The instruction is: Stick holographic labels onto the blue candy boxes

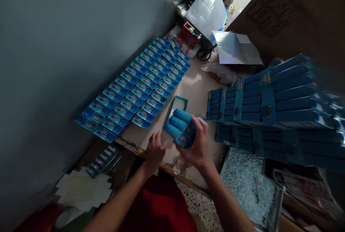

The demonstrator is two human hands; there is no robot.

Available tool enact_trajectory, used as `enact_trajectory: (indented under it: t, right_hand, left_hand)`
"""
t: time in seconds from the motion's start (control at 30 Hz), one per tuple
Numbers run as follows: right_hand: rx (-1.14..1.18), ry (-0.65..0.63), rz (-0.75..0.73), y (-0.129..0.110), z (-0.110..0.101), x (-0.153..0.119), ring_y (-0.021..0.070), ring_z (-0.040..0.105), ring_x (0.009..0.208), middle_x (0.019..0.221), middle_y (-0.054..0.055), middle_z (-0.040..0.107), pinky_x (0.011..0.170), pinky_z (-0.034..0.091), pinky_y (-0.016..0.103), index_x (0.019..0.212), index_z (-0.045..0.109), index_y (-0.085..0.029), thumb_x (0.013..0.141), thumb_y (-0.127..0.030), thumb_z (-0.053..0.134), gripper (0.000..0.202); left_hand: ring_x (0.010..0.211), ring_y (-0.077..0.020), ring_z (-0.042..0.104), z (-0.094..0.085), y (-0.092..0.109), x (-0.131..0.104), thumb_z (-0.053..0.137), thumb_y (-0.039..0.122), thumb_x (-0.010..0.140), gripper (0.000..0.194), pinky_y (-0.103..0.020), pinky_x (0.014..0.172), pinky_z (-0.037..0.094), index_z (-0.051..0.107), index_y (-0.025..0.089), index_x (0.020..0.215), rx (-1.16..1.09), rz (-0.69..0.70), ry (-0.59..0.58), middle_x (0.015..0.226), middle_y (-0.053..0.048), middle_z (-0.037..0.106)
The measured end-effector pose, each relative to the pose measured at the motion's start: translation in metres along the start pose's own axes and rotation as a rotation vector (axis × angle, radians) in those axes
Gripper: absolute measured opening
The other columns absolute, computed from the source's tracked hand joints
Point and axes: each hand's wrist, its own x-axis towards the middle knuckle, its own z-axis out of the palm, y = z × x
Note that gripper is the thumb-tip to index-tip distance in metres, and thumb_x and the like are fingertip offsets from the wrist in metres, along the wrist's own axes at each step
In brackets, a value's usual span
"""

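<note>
My right hand [198,142] is wrapped round a bundle of blue tubes [178,126], held tilted above the table [194,81] near its front edge. Just left of the bundle is my left hand [156,149], its fingers apart and nothing visible in it. Behind the bundle lies an open blue box [179,104] with a pale inside, partly hidden by the tubes. Blue labelled packs [134,91] lie in rows on the left of the table. One pack in the front row shows a dark round spot.
Stacked blue boxes of tubes [269,99] stand at the right. Scissors [206,53], a red container [188,34] and silvery sheets [237,48] lie at the back. A wall [67,45] borders the left; a large cardboard box [291,12] stands back right.
</note>
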Motion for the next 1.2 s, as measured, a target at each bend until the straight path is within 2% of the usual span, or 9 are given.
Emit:
enact_trajectory:
  t: [0.07,0.17,0.33,0.57,0.77,0.9,0.97,1.07,1.2]
  right_hand:
    - [-0.005,0.092,-0.075,0.043,0.008,0.03,0.0365,0.046,0.139,0.147,0.018,0.042,0.117,0.043,0.052,0.157,0.03,-0.02,0.076,-0.043,0.074,0.095]
    - [0.013,0.061,-0.131,0.096,0.036,0.066,0.033,0.046,0.139,0.147,0.02,0.043,0.119,0.04,0.046,0.156,0.029,-0.013,0.082,-0.045,0.069,0.09]
    - [-0.175,-0.113,-0.114,0.123,0.056,0.079,0.0356,0.046,0.136,0.147,0.019,0.044,0.117,0.04,0.049,0.156,0.036,-0.014,0.074,-0.042,0.074,0.095]
    - [-0.464,-0.339,-0.081,0.093,0.056,0.09,0.0405,0.044,0.136,0.15,0.02,0.044,0.115,0.036,0.053,0.161,0.034,-0.021,0.068,-0.032,0.081,0.105]
    - [-0.538,-0.374,-0.125,0.099,0.071,0.09,0.0459,0.011,0.158,0.171,0.023,0.015,0.121,0.013,0.072,0.166,0.02,-0.019,0.078,-0.048,0.079,0.11]
    - [-0.399,-0.252,-0.162,0.047,0.068,0.08,0.0412,0.018,0.158,0.17,0.025,0.018,0.123,0.025,0.063,0.166,0.02,-0.014,0.088,-0.058,0.07,0.103]
    - [-0.318,-0.174,-0.203,0.008,0.086,0.069,0.0346,0.025,0.157,0.168,0.023,0.029,0.125,0.028,0.054,0.165,0.024,-0.012,0.095,-0.057,0.063,0.092]
    - [-0.321,-0.144,-0.241,-0.035,0.135,0.049,0.0367,0.021,0.159,0.166,0.024,0.035,0.128,0.018,0.061,0.161,0.033,-0.008,0.099,-0.052,0.057,0.08]
    - [-0.382,-0.164,-0.266,-0.043,0.192,0.024,0.0373,0.013,0.161,0.168,0.026,0.029,0.127,0.014,0.064,0.161,0.03,-0.003,0.102,-0.035,0.055,0.072]
  left_hand:
    - [0.133,-0.0366,0.056,0.009,0.019,0.048,0.05,0.045,0.102,0.068,-0.048,0.108,0.048,0.036,0.012,0.161,0.011,-0.042,0.084,0.148,-0.023,0.055]
    - [0.114,-0.0342,0.067,0.014,0.025,0.09,0.038,0.035,0.106,0.059,-0.045,0.093,0.054,0.036,0.017,0.162,0.037,-0.066,0.042,0.149,-0.022,0.055]
    - [0.099,-0.0261,0.072,0.018,0.007,0.095,0.03,0.013,0.104,0.059,-0.036,0.086,0.055,0.038,0.018,0.163,0.099,-0.052,-0.008,0.136,-0.019,0.067]
    - [0.111,-0.0252,0.07,0.019,0.003,0.077,0.034,0.018,0.105,0.056,-0.033,0.09,0.055,0.042,0.021,0.16,0.073,-0.014,-0.057,0.141,-0.015,0.065]
    - [0.11,-0.0265,0.07,0.015,0.005,0.057,0.036,0.028,0.107,0.052,-0.036,0.091,0.055,0.046,0.024,0.158,-0.052,-0.043,-0.044,0.137,-0.016,0.066]
    - [0.112,-0.0261,0.069,-0.014,-0.011,0.012,0.042,0.045,0.106,0.044,-0.038,0.1,0.053,0.068,0.022,0.133,-0.323,-0.071,0.057,0.124,-0.013,0.072]
    - [0.11,-0.0256,0.07,-0.032,-0.025,-0.012,0.044,0.05,0.104,0.044,-0.039,0.099,0.054,0.07,0.022,0.125,-0.486,-0.21,0.203,0.12,-0.012,0.074]
    - [0.106,-0.026,0.07,-0.055,-0.046,-0.027,0.052,0.056,0.099,0.046,-0.039,0.095,0.055,0.065,0.019,0.123,-0.681,-0.461,0.414,0.118,-0.013,0.073]
    - [0.115,-0.0255,0.066,-0.071,-0.064,-0.009,0.058,0.057,0.096,0.043,-0.039,0.103,0.052,0.066,0.021,0.12,-0.881,-0.631,0.486,0.126,-0.012,0.07]
